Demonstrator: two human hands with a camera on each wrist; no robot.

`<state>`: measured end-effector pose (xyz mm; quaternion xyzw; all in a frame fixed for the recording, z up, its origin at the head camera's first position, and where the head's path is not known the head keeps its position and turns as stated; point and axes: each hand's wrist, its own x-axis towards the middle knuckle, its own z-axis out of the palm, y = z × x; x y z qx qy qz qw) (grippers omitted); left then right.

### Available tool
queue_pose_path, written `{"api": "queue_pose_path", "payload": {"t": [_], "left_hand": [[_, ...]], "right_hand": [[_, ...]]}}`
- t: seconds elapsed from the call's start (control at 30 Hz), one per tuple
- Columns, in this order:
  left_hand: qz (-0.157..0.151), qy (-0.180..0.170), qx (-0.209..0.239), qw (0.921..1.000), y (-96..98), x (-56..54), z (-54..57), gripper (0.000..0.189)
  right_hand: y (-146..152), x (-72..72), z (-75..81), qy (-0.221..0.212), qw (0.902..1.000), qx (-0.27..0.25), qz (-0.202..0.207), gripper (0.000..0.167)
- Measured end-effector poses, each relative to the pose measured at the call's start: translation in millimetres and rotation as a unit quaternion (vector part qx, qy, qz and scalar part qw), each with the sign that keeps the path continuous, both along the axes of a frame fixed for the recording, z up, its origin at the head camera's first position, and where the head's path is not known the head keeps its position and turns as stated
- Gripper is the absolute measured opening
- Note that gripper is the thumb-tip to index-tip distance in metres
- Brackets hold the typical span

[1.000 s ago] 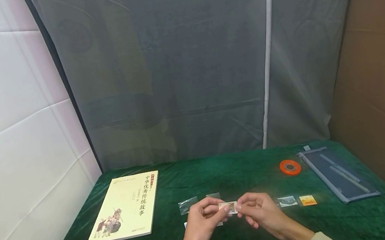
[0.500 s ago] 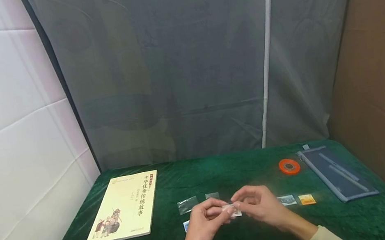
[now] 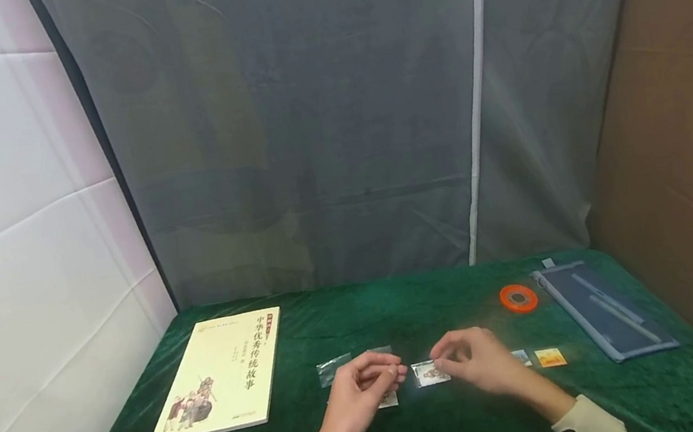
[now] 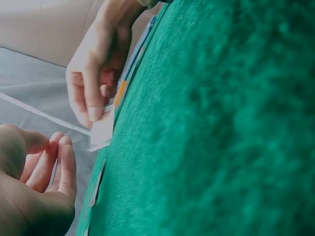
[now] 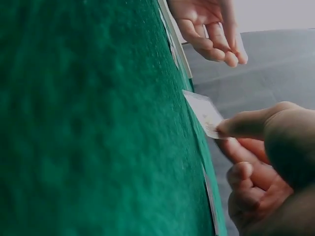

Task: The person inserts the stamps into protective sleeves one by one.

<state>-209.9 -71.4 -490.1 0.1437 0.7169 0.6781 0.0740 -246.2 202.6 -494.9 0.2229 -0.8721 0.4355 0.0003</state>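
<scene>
A pale postage stamp in a clear plastic sleeve (image 3: 430, 373) is pinched between thumb and fingers of my right hand (image 3: 479, 362); the right wrist view shows the sleeve (image 5: 201, 110) tilted, held by its edge above the cloth. My left hand (image 3: 359, 398) is to the left of it, apart from the sleeve, fingers loosely bent with nothing between them. Part of another stamp (image 3: 388, 399) shows beneath the left hand. To the right of my right hand lie a bluish stamp (image 3: 522, 358), partly covered, and an orange stamp (image 3: 551, 357).
Clear plastic sleeves (image 3: 332, 372) lie behind the left hand on the green cloth (image 3: 361, 311). A cream book (image 3: 218, 373) is at the left. An orange-rimmed disc (image 3: 519, 298) and a blue zip pouch (image 3: 606, 311) are at the right.
Both hands were at the small stamp together a second ago. My left hand has let go and separated, while the right has drawn the sleeved stamp a little to the right.
</scene>
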Motion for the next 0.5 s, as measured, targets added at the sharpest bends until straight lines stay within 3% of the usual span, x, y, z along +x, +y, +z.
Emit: {"api": "queue_pose_path", "payload": {"t": [0.27,0.5], "left_hand": [[0.031,0.016,0.007,0.9994,-9.1,-7.8,6.6,0.032],[0.037,0.02,-0.025,0.9988,-16.4,-12.6,12.7,0.03]], "right_hand": [[-4,3.9,3.7,0.014,0.9977,0.065,-0.015,0.007],[-7,5.2,5.9,0.035,0.9929,0.11,-0.031,0.011]]}}
